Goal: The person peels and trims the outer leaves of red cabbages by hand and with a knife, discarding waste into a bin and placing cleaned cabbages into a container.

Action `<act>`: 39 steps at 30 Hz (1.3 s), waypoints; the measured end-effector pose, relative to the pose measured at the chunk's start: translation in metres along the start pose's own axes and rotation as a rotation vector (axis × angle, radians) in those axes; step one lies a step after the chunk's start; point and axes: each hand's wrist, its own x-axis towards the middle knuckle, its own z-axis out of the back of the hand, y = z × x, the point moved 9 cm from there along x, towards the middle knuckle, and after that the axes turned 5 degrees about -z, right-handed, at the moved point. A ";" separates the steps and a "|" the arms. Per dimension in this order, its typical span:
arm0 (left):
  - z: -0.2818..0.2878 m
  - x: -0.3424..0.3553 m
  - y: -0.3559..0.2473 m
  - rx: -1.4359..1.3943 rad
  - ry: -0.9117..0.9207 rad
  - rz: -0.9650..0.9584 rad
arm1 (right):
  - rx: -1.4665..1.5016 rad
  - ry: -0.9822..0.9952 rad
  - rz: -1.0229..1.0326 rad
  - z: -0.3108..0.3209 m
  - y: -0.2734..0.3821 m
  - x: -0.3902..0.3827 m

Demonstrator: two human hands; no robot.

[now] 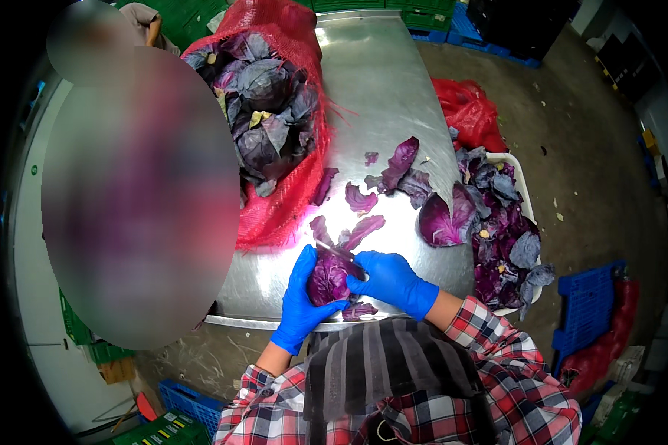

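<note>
A purple cabbage [328, 280] rests at the near edge of the metal table, partly covered by my hands. My left hand [301, 302], in a blue glove, is wrapped round its left and near sides. From the blue-gloved right hand [395, 280] a thin knife [334, 249] reaches left across the top of the cabbage; its handle is hidden in the fist. The right thumb lies against the cabbage's right side. Loose purple leaves [364, 231] stick out just beyond the cabbage, and a small leaf piece [358, 311] lies by the table's edge.
An open red mesh sack [289, 204] of cabbages [263, 83] lies on the table's left. Torn leaves [402, 165] are scattered on the metal table [371, 67]. Right of it stands a white bin [525, 185] heaped with leaves. Blue pallets [588, 304] are on the floor.
</note>
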 end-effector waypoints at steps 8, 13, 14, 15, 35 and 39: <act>0.009 0.006 -0.005 0.202 0.020 -0.050 | 0.629 -0.111 -0.414 -0.012 -0.128 0.016; 0.021 0.006 0.060 -0.227 -0.032 0.291 | 0.498 -0.218 -0.051 -0.005 -0.090 0.005; 0.020 0.003 0.066 -0.227 -0.062 0.280 | 0.462 -0.074 -0.048 -0.015 -0.066 0.004; 0.018 -0.002 0.070 -0.228 -0.093 0.268 | 0.426 0.069 -0.043 -0.026 -0.040 0.003; -0.002 -0.003 0.020 -0.052 -0.257 0.138 | 0.497 0.245 -0.440 -0.033 -0.072 0.049; -0.001 -0.005 0.041 -0.315 -0.170 0.251 | 0.464 -0.094 -0.033 -0.032 -0.065 0.040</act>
